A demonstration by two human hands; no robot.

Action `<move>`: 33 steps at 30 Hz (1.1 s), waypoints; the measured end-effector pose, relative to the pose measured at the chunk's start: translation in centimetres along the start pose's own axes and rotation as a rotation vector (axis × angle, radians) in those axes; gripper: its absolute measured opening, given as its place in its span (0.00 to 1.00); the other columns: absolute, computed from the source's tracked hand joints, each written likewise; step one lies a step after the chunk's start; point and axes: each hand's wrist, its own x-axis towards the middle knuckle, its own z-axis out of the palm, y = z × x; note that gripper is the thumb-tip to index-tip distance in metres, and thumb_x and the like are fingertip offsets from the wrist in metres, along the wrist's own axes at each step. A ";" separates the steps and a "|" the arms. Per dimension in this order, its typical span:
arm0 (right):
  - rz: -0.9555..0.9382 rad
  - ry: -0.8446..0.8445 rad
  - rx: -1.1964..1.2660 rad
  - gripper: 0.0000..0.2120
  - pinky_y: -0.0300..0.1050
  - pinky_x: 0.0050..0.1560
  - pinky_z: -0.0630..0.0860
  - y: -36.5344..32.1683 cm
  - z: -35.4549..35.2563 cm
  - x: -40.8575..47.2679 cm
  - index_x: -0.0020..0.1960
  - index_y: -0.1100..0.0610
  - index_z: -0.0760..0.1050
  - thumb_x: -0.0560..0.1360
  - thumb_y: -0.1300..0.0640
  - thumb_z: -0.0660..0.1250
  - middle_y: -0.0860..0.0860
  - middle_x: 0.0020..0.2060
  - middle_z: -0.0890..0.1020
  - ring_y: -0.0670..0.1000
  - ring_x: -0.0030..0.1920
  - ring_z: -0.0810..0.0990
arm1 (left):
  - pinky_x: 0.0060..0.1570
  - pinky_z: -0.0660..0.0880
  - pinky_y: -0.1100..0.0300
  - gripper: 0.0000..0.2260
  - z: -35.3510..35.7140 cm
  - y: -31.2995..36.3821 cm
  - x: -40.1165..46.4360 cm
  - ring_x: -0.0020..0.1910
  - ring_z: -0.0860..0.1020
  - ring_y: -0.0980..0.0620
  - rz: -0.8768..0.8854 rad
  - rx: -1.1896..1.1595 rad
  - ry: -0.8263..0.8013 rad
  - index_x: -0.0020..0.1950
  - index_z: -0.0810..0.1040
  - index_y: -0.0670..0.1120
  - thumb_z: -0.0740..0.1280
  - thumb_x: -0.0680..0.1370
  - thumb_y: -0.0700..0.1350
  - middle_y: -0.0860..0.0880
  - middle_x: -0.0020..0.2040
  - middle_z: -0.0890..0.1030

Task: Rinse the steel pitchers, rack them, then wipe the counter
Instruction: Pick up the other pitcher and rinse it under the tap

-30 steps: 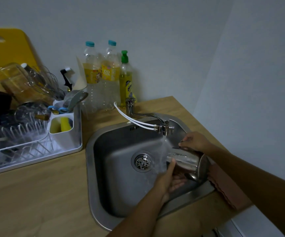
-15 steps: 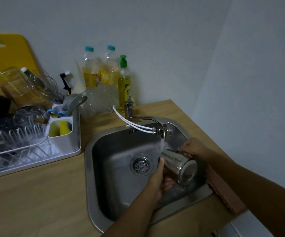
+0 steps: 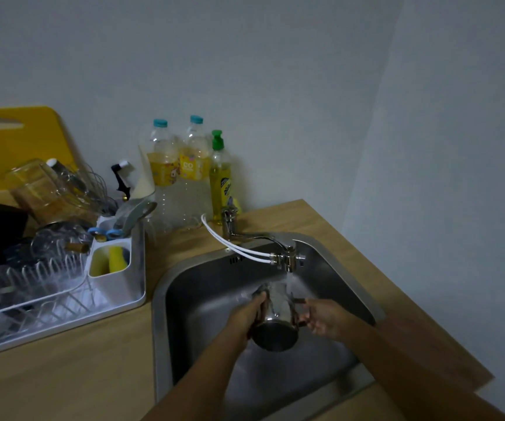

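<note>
Head view: you are looking down at a steel sink [image 3: 202, 287] set in a wooden bench [image 3: 63, 372], in dim light.
Pitcher: a steel pitcher [image 3: 275, 320] is held over the basin, just under the tap [image 3: 287, 259]. It is tipped so its base faces you and its mouth points toward the far wall of the sink. Water runs from the tap onto it.
Left hand: your left hand [image 3: 245, 317] is against the pitcher's left side, fingers [image 3: 260, 299] wrapped round the body and gripping it.
Right hand: your right hand [image 3: 324, 317] is at the pitcher's right side, fingers curled round the handle.
Rack: a white dish rack [image 3: 63, 299] stands on the bench left of the sink, loaded with glassware, a whisk and a dark pan. Its cutlery caddy holds a yellow sponge [image 3: 114, 259].
Behind the sink: two clear bottles [image 3: 178, 177] with teal caps and a bottle of yellow dish soap [image 3: 220, 183] stand against the wall.
Far left: a yellow cutting board [image 3: 17, 141] leans on the wall behind the rack.
</note>
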 end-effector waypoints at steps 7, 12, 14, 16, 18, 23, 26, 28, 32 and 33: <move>0.066 -0.227 0.303 0.23 0.51 0.44 0.77 1.4 0.3 -2.9 0.53 0.61 0.75 0.77 0.41 0.58 0.62 0.49 0.80 0.59 0.48 0.79 | 0.49 0.79 0.50 0.20 1.0 -1.4 0.7 0.40 0.81 0.49 0.299 0.462 0.057 0.40 0.82 0.48 0.71 0.58 0.62 0.48 0.39 0.84; -0.121 -0.154 0.145 0.12 0.46 0.39 0.74 2.7 0.3 -2.5 0.52 0.60 0.73 0.72 0.55 0.67 0.56 0.40 0.79 0.53 0.41 0.77 | 0.62 0.74 0.54 0.20 1.0 -2.4 -0.8 0.53 0.79 0.54 0.383 0.414 -0.046 0.56 0.76 0.52 0.72 0.66 0.53 0.55 0.49 0.80; -0.298 -0.079 -0.110 0.13 0.42 0.43 0.73 2.8 0.2 -2.8 0.54 0.58 0.70 0.72 0.58 0.70 0.52 0.47 0.78 0.49 0.45 0.77 | 0.64 0.73 0.51 0.24 0.5 -3.9 0.3 0.56 0.78 0.54 0.399 0.311 -0.091 0.64 0.71 0.51 0.73 0.70 0.43 0.52 0.57 0.79; -0.422 -0.066 -0.241 0.17 0.36 0.43 0.73 2.8 0.0 -2.9 0.53 0.56 0.68 0.70 0.58 0.73 0.51 0.47 0.78 0.45 0.44 0.77 | 0.63 0.73 0.46 0.29 0.0 -5.8 2.8 0.60 0.78 0.51 0.384 0.273 -0.085 0.64 0.72 0.52 0.77 0.66 0.45 0.49 0.61 0.79; -0.511 -0.054 -0.284 0.18 0.37 0.42 0.75 2.7 0.0 -2.9 0.50 0.58 0.71 0.67 0.59 0.76 0.53 0.44 0.79 0.48 0.43 0.79 | 0.60 0.75 0.52 0.33 -0.4 -6.7 4.3 0.58 0.79 0.53 0.395 0.242 -0.076 0.64 0.72 0.47 0.77 0.60 0.47 0.45 0.61 0.79; -0.659 0.019 -0.382 0.19 0.37 0.42 0.73 1.4 1.0 -3.7 0.41 0.51 0.69 0.62 0.56 0.79 0.51 0.45 0.74 0.47 0.43 0.75 | 0.37 0.75 0.70 0.23 0.2 -3.6 -0.3 0.47 0.75 0.58 0.273 0.220 -0.195 0.62 0.67 0.50 0.69 0.72 0.34 0.50 0.54 0.77; -0.675 -0.033 -0.415 0.19 0.35 0.42 0.69 0.3 1.6 -3.8 0.40 0.45 0.66 0.65 0.55 0.77 0.44 0.41 0.74 0.42 0.42 0.74 | 0.40 0.72 0.61 0.26 -0.5 -3.9 0.5 0.51 0.76 0.52 0.165 0.182 -0.204 0.64 0.65 0.56 0.67 0.74 0.34 0.51 0.54 0.77; -0.613 -0.030 -0.360 0.18 0.37 0.44 0.71 0.0 1.8 -3.3 0.42 0.45 0.66 0.66 0.54 0.76 0.44 0.42 0.75 0.43 0.44 0.76 | 0.43 0.71 0.59 0.29 -1.1 -4.0 1.3 0.54 0.77 0.49 0.140 0.163 -0.180 0.67 0.64 0.57 0.69 0.72 0.35 0.49 0.58 0.77; -0.379 -0.033 -0.192 0.14 0.39 0.36 0.73 0.0 1.4 -2.2 0.45 0.52 0.68 0.69 0.50 0.73 0.51 0.43 0.76 0.48 0.40 0.77 | 0.36 0.76 0.66 0.21 -1.4 -3.0 0.9 0.48 0.76 0.54 0.240 0.169 -0.201 0.59 0.70 0.51 0.71 0.71 0.34 0.48 0.53 0.78; -0.315 -0.041 -0.154 0.14 0.40 0.34 0.75 0.1 1.1 -1.9 0.46 0.53 0.69 0.70 0.50 0.72 0.53 0.45 0.77 0.50 0.40 0.78 | 0.37 0.76 0.69 0.20 -1.4 -2.7 0.8 0.48 0.77 0.54 0.264 0.179 -0.201 0.57 0.71 0.49 0.71 0.70 0.33 0.48 0.52 0.78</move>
